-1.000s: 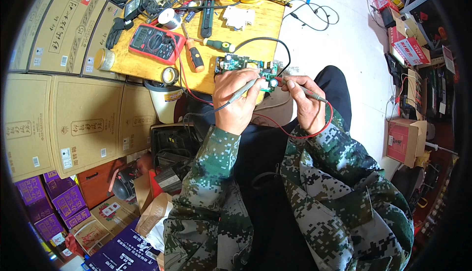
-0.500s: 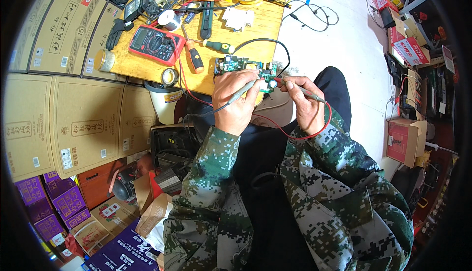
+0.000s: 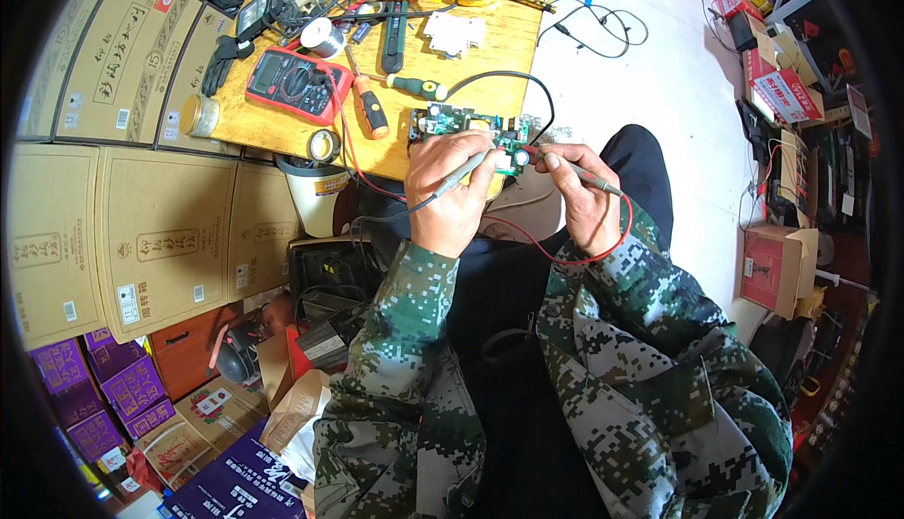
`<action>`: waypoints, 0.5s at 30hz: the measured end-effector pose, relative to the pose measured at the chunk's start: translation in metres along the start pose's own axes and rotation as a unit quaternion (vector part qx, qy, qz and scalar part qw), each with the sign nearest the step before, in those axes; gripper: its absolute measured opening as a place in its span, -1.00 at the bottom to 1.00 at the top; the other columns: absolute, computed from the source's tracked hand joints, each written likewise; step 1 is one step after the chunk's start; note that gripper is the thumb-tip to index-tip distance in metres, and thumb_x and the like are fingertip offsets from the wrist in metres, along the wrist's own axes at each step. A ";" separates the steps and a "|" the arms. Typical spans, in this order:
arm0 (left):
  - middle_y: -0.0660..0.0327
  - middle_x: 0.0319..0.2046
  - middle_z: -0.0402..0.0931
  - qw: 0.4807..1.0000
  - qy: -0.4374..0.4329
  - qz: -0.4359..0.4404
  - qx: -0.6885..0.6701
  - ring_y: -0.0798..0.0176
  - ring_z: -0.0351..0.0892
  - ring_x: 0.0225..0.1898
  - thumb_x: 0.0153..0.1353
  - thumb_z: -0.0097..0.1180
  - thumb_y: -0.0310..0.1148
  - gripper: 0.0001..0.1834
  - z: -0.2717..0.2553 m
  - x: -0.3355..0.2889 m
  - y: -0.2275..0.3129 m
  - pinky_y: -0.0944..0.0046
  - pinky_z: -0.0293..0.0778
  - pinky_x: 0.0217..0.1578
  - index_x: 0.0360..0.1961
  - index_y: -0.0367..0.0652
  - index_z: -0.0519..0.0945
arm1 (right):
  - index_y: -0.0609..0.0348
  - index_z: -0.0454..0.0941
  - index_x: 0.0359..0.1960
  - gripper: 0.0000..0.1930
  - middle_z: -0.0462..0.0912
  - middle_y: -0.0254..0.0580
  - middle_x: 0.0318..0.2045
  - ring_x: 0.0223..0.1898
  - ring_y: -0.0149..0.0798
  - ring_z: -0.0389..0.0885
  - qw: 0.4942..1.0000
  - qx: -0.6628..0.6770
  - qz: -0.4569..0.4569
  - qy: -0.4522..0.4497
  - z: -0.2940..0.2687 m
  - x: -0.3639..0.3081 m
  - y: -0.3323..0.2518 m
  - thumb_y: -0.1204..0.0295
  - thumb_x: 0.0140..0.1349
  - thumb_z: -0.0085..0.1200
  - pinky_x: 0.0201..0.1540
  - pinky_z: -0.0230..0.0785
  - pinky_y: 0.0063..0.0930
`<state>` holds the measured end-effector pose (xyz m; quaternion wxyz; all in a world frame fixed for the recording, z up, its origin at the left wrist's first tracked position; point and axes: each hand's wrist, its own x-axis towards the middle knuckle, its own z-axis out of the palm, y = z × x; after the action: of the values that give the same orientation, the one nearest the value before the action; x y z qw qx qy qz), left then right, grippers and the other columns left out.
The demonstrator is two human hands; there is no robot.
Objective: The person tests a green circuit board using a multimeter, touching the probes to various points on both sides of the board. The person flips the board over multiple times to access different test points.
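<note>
A green circuit board [image 3: 513, 134] with several components lies at the near right corner of the wooden table. My left hand [image 3: 446, 191] is closed on a grey test probe [image 3: 461, 175] with a dark lead, its fingers over the board's near side. Between the fingertips of my right hand [image 3: 586, 201] is the other test probe [image 3: 595, 180], on a red lead; its red end points left at the board's right edge. Whether either tip touches metal is too small to tell. A red multimeter [image 3: 294, 86] lies on the table to the left, the red lead running from it.
Two screwdrivers [image 3: 372, 109] [image 3: 417, 86], a solder spool [image 3: 323, 37] and a utility knife [image 3: 395, 39] lie behind the board. Tangled tools and cables crowd the far end of the table [image 3: 508, 43]. Cardboard boxes [image 3: 169, 227] are stacked at the left. A black cable [image 3: 541, 86] loops beyond the board.
Almost nothing differs. Both hands keep the probes at the board in nearly the same place, and the whole view has shifted very slightly.
</note>
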<state>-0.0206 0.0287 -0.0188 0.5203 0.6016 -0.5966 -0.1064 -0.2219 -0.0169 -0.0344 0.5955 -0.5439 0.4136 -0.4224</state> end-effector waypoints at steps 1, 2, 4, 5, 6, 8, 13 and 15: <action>0.12 -0.12 0.84 1.000 -0.001 -0.001 0.001 0.09 0.79 -0.05 0.23 0.47 -0.58 -0.83 0.000 0.000 0.000 0.12 0.60 0.06 -0.15 -0.27 0.79 | 0.38 0.71 0.08 -0.71 0.82 -0.14 -0.12 -0.11 -0.41 0.67 1.000 -0.007 0.001 0.000 -0.001 0.000 0.000 0.34 0.62 0.16 0.03 0.52 -0.50; 0.12 -0.12 0.84 1.000 -0.002 -0.002 0.001 0.09 0.79 -0.05 0.23 0.47 -0.58 -0.83 -0.001 0.000 0.000 0.12 0.60 0.06 -0.15 -0.27 0.79 | 0.37 0.71 0.09 -0.71 0.82 -0.13 -0.12 -0.11 -0.40 0.68 1.000 -0.014 0.002 -0.001 -0.001 0.000 -0.001 0.34 0.62 0.16 0.04 0.52 -0.50; 0.12 -0.12 0.84 1.000 0.000 0.001 -0.001 0.09 0.79 -0.05 0.23 0.47 -0.58 -0.83 -0.001 0.000 0.000 0.13 0.60 0.06 -0.15 -0.27 0.79 | 0.37 0.71 0.09 -0.71 0.82 -0.13 -0.12 -0.11 -0.40 0.68 1.000 -0.018 0.001 -0.003 -0.002 -0.001 0.000 0.34 0.62 0.16 0.04 0.52 -0.50; 0.12 -0.12 0.84 1.000 0.001 0.001 -0.002 0.09 0.79 -0.05 0.23 0.47 -0.59 -0.82 0.000 0.000 0.000 0.13 0.60 0.06 -0.15 -0.27 0.79 | 0.37 0.71 0.09 -0.71 0.82 -0.14 -0.12 -0.11 -0.41 0.67 1.000 -0.016 0.000 -0.003 -0.001 -0.001 0.000 0.34 0.62 0.16 0.04 0.52 -0.50; 0.12 -0.12 0.84 1.000 0.001 0.002 -0.001 0.10 0.79 -0.05 0.23 0.47 -0.59 -0.82 0.000 0.000 -0.001 0.13 0.60 0.06 -0.15 -0.27 0.79 | 0.37 0.71 0.10 -0.70 0.82 -0.14 -0.12 -0.12 -0.41 0.67 1.000 -0.014 -0.002 -0.002 -0.001 -0.001 0.000 0.34 0.62 0.16 0.04 0.52 -0.50; 0.12 -0.12 0.84 1.000 0.001 0.003 0.000 0.10 0.79 -0.05 0.22 0.48 -0.59 -0.82 0.000 0.000 -0.001 0.13 0.60 0.05 -0.14 -0.26 0.79 | 0.37 0.70 0.10 -0.70 0.82 -0.15 -0.13 -0.13 -0.43 0.65 1.000 -0.010 -0.001 -0.006 -0.001 -0.001 0.000 0.34 0.62 0.16 0.03 0.51 -0.51; 0.12 -0.12 0.84 1.000 0.002 0.002 0.001 0.11 0.80 -0.05 0.22 0.48 -0.58 -0.82 0.000 0.000 -0.002 0.14 0.60 0.06 -0.14 -0.27 0.79 | 0.40 0.70 0.08 -0.74 0.81 -0.09 -0.07 0.02 -0.30 0.73 1.000 -0.011 0.018 -0.006 -0.002 -0.002 -0.002 0.40 0.62 0.16 0.21 0.53 -0.39; 0.12 -0.12 0.84 1.000 0.002 0.002 0.001 0.10 0.80 -0.05 0.22 0.48 -0.58 -0.82 0.000 0.000 -0.002 0.14 0.60 0.06 -0.14 -0.27 0.79 | 0.40 0.69 0.08 -0.74 0.81 -0.09 -0.07 0.02 -0.30 0.73 1.000 -0.014 0.018 -0.006 -0.001 -0.001 -0.002 0.40 0.62 0.16 0.21 0.53 -0.39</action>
<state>-0.0199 0.0284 -0.0203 0.5212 0.6011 -0.5969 -0.1039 -0.2232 -0.0159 -0.0325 0.5979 -0.5468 0.4258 -0.4027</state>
